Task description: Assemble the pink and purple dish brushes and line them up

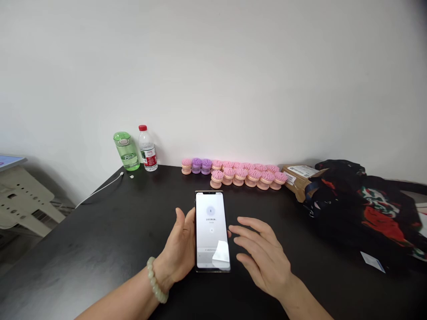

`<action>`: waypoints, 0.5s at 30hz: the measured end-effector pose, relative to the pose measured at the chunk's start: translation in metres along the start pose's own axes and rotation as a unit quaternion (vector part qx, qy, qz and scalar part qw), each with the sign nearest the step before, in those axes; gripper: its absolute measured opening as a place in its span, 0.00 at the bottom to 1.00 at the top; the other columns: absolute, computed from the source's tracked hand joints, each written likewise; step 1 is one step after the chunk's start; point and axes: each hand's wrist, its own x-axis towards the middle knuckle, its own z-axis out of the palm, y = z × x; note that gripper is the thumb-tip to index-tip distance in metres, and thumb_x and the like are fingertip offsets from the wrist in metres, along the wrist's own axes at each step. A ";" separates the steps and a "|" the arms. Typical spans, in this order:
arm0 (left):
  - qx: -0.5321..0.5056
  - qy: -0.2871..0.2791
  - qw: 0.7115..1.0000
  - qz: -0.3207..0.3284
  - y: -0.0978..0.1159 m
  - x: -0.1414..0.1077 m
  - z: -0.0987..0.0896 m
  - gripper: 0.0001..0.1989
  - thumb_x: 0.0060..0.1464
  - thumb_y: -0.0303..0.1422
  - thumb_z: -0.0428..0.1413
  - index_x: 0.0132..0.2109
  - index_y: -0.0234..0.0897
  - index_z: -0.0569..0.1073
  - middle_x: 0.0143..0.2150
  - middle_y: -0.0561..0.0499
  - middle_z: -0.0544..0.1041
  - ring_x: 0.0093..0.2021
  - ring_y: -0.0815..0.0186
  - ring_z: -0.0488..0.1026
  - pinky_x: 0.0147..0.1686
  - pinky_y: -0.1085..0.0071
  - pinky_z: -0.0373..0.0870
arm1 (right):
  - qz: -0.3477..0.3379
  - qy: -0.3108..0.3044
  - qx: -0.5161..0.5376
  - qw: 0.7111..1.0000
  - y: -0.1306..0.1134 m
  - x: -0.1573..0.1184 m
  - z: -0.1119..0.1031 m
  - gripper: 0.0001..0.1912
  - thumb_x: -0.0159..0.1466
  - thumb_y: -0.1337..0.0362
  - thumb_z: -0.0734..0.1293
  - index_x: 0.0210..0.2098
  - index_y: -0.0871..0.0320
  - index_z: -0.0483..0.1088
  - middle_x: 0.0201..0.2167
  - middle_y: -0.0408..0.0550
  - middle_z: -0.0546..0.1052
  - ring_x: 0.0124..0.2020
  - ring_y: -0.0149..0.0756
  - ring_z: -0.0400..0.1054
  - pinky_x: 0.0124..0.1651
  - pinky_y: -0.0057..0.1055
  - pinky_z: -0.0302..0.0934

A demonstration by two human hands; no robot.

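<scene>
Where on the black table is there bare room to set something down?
Widest: left of the left hand, reaching back toward the green bottle. Smaller: between the right hand and the dark bag. Crowded: along the wall, with pink and purple bristly pieces, and rightward, where the cardboard box and bag sit.

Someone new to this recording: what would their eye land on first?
Likely the bright phone in the left hand, above the black table, with the right hand beside it. Next, the pink and purple brushes grouped near the white wall. Then the black bag with red patches, at the right.
</scene>
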 end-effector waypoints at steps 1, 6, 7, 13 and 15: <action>-0.002 0.006 1.000 0.000 0.000 0.000 0.000 0.38 0.55 0.62 0.46 0.60 0.38 0.69 0.54 0.39 0.77 0.55 0.45 0.72 0.58 0.48 0.61 | -0.001 0.001 -0.001 1.000 0.000 0.000 0.000 0.11 0.71 0.66 0.60 0.40 0.67 0.71 0.39 0.61 0.80 0.52 0.51 0.69 0.47 0.47 0.68; -0.004 0.014 1.000 0.005 0.001 0.000 0.001 0.38 0.55 0.61 0.46 0.60 0.38 0.69 0.57 0.39 0.75 0.57 0.45 0.71 0.59 0.49 0.60 | -0.001 0.009 -0.005 1.000 0.001 0.000 0.001 0.11 0.71 0.66 0.60 0.39 0.67 0.71 0.39 0.61 0.80 0.51 0.51 0.69 0.46 0.47 0.69; -0.003 0.013 1.000 0.007 0.001 0.001 0.002 0.38 0.55 0.61 0.46 0.60 0.38 0.69 0.56 0.39 0.75 0.57 0.45 0.71 0.59 0.49 0.60 | 0.000 0.008 -0.004 1.000 0.001 0.000 0.001 0.10 0.70 0.66 0.61 0.39 0.66 0.71 0.39 0.61 0.80 0.52 0.52 0.70 0.46 0.47 0.69; 0.003 -0.003 1.000 0.014 0.001 0.001 0.002 0.38 0.56 0.61 0.45 0.57 0.36 0.71 0.52 0.37 0.78 0.53 0.44 0.74 0.56 0.48 0.63 | 0.002 0.007 0.000 1.000 0.001 -0.003 0.001 0.09 0.70 0.66 0.61 0.40 0.65 0.72 0.40 0.60 0.80 0.51 0.52 0.71 0.46 0.47 0.69; 0.003 0.002 1.000 0.017 0.000 0.001 0.002 0.38 0.55 0.61 0.46 0.57 0.36 0.71 0.52 0.38 0.78 0.53 0.44 0.73 0.56 0.48 0.62 | 0.001 0.005 0.002 1.000 0.001 -0.004 0.002 0.09 0.70 0.66 0.61 0.41 0.65 0.72 0.40 0.59 0.80 0.52 0.52 0.70 0.46 0.48 0.69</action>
